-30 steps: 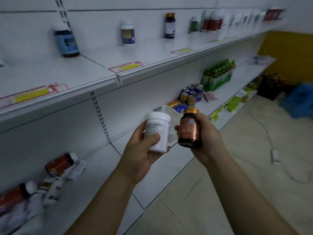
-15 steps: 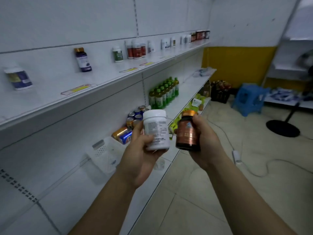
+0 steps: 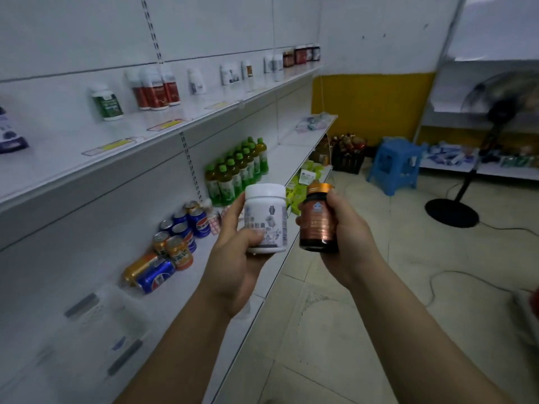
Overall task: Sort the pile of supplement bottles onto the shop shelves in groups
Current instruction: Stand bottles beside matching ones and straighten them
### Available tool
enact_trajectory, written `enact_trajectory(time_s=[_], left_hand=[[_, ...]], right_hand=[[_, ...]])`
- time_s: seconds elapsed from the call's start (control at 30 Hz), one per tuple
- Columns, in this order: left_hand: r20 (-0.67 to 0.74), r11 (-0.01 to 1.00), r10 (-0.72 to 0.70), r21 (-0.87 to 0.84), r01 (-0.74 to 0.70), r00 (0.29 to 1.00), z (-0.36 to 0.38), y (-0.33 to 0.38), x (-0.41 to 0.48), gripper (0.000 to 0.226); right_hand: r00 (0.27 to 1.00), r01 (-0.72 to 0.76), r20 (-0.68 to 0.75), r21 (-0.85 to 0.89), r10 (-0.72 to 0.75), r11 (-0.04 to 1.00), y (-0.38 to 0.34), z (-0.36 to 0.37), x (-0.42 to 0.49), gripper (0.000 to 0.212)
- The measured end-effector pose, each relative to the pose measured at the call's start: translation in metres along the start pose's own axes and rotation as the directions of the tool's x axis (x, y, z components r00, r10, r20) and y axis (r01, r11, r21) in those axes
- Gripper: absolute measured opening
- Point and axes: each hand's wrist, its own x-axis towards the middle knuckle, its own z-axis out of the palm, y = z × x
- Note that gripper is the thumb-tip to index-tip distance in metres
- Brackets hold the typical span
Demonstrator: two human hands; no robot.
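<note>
Since the frame before, the white bottle point(image 3: 266, 220) has been turned so that its picture label faces the camera, and the view has swung further along the upper shelf point(image 3: 175, 135). The left hand point(image 3: 233, 269) grips this one white bottle, thumb curled across the lower label and fingers behind. It stands upright with its long axis vertical and its white cap on top. The right hand point(image 3: 347, 243) wraps round one amber bottle point(image 3: 318, 220), also upright, with its orange cap up. The two bottles are side by side but apart, in mid-air below the upper shelf and out in front of its edge.

On the upper shelf one green-label bottle point(image 3: 107, 103) stands, then three red-label bottles point(image 3: 154, 90) close together. Farther along are more, too blurred to count. Under the upper shelf is a cluster of cans point(image 3: 175, 237), two of them lying on their sides, and beyond them a block of green-capped drink bottles point(image 3: 236, 170).
</note>
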Motion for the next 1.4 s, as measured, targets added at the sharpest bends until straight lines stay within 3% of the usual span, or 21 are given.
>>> enact_trajectory(time_s=[0.37, 0.7, 1.07, 1.23, 1.4], left_hand=[[0.103, 0.992, 0.09, 0.083, -0.099, 0.991, 0.025, 0.003, 0.231, 0.069], [0.218, 0.983, 0.138, 0.092, -0.161, 0.966, 0.081, -0.017, 0.396, 0.079], [0.022, 0.936, 0.303, 0.179, -0.302, 0.953, 0.178, -0.045, 0.561, 0.069], [-0.06, 0.906, 0.351, 0.273, -0.323, 0.934, 0.192, -0.045, 0.611, 0.075], [-0.116, 0.887, 0.391, 0.311, -0.341, 0.913, 0.185, -0.041, 0.666, 0.072]], right_hand=[[0.975, 0.221, 0.031, -0.207, -0.219, 0.953, -0.079, -0.004, 0.194, 0.032], [0.94, 0.341, 0.102, -0.206, -0.326, 0.917, -0.154, -0.05, 0.35, 0.033], [0.866, 0.457, 0.377, -0.332, -0.328, 0.825, -0.274, -0.098, 0.526, 0.041], [0.841, 0.41, 0.464, -0.208, -0.279, 0.888, -0.294, -0.094, 0.59, 0.04], [0.843, 0.351, 0.492, -0.196, -0.218, 0.916, -0.294, -0.085, 0.663, 0.04]])
